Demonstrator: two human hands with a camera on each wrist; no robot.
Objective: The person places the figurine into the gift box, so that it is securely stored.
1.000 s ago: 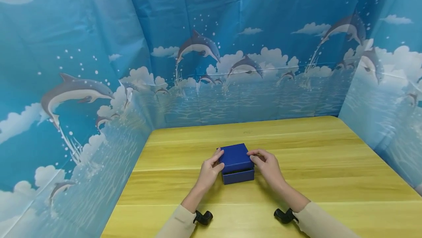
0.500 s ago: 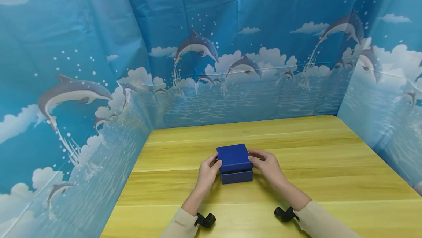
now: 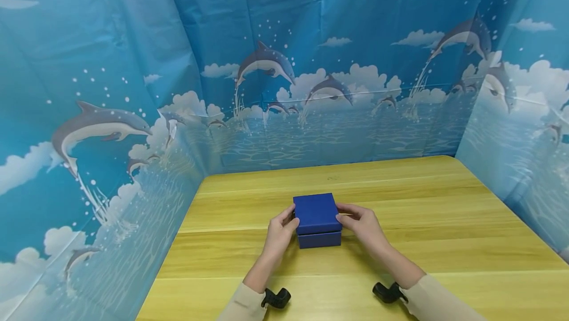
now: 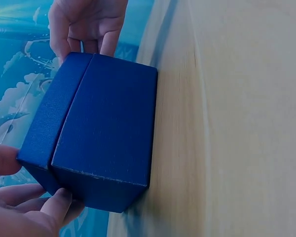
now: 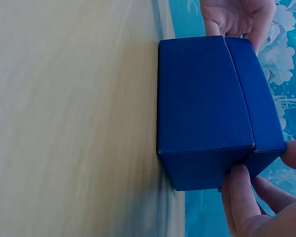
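A square, dark blue box (image 3: 320,240) stands on the wooden table, topped by a matching lid (image 3: 316,211). In the head view, my left hand (image 3: 280,232) pinches the lid's left side between thumb and fingers. Opposite it, my right hand (image 3: 364,226) grips the lid's right side the same way. Both wrist views show only a thin seam between the lid (image 4: 54,108) and the box body (image 5: 204,96). Fingertips of the right hand (image 5: 259,207) also lie along the box wall below that seam. What the box contains is hidden.
The yellow wood-grain table (image 3: 400,187) reaches back to a blue curtain (image 3: 284,133) printed with dolphins, which hangs on three sides. A black wrist-worn device (image 3: 277,298) sits at the left cuff, another black device (image 3: 387,292) at the right.
The lid sat tilted with an open dark gap at the front; it has come down nearly level and the gap has narrowed to a seam. Both hands stay at its sides.
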